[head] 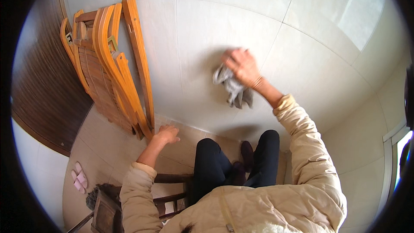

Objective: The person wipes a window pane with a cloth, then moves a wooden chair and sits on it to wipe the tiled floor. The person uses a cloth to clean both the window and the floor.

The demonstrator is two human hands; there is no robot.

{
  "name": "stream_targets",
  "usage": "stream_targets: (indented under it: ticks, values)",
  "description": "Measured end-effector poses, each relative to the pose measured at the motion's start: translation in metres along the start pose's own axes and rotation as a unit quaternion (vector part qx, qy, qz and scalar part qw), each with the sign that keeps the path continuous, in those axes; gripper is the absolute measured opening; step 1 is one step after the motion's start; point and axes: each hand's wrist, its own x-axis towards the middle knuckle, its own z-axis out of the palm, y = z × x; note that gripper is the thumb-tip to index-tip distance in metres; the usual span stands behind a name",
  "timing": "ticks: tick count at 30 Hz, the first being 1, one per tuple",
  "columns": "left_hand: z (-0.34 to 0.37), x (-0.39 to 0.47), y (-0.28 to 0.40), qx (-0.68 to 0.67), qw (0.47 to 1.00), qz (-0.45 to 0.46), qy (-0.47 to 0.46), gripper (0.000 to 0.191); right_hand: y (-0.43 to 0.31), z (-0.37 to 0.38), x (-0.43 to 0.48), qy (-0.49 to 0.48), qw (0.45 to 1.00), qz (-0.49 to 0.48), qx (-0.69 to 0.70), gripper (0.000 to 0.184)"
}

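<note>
A crumpled grey cloth (pixel 233 85) hangs from my right hand (pixel 241 66), which presses it against the pale tiled wall (pixel 213 22). The fingers are slightly blurred and curl over the top of the cloth, while its loose end dangles below the palm. My left hand (pixel 166 134) is lower down to the left, holding nothing, with its fingers apart. Close beside it is the foot of a folded wooden slatted chair (pixel 111 71) that leans upright on the wall.
At the far left stands a dark brown wooden door (pixel 48 71). Pink slippers (pixel 79 178) lie on the tan tiled floor (pixel 97 142). Dark wooden furniture (pixel 173 178) is beside my legs, near a worn wooden piece (pixel 106 212). A window frame (pixel 388 155) edges the right side.
</note>
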Motion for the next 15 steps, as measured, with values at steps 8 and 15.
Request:
stream_targets:
  ticks: [8, 15]
  values:
    - [-0.001, 0.021, -0.005, 0.024, 0.999, 0.002, -0.029, 0.045, 0.067, -0.018, 0.095, 0.218, 0.964, 0.108, -0.104, 0.035]
    - [0.008, 0.009, -0.017, -0.005, 1.000, -0.011, 0.027, 0.043, -0.047, 0.054, 0.012, 0.021, 0.996, -0.079, 0.038, 0.018]
